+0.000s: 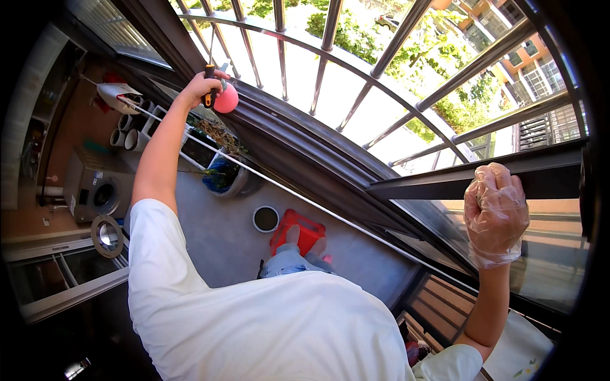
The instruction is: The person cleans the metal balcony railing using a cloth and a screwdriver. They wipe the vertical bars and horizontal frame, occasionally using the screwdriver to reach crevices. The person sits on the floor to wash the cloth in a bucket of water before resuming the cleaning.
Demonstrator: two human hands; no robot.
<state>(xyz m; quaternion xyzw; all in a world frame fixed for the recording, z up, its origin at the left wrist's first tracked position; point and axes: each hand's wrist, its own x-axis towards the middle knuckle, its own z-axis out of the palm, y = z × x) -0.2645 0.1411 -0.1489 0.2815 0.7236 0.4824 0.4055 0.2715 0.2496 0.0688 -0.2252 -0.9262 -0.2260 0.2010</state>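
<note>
My left hand (202,87), bare, is raised at the window frame on the left, its fingers closed. In it is a screwdriver (209,71) with a black and orange handle, its thin shaft pointing up toward the bars. The same hand holds a round pink bottle (226,100) with a pale top that looks like a spray head; the fingers partly cover it. My right hand (497,213) wears a clear plastic glove and is closed in a fist against the dark window sash (438,185) on the right. Whatever that fist grips is hidden.
Metal bars (328,38) curve outside the window. A white pole (273,181) crosses below the sill. My feet are on a red stool (307,230), beside a round dark-filled pot (265,219). Potted plants (219,136) and a washing machine (95,184) stand left.
</note>
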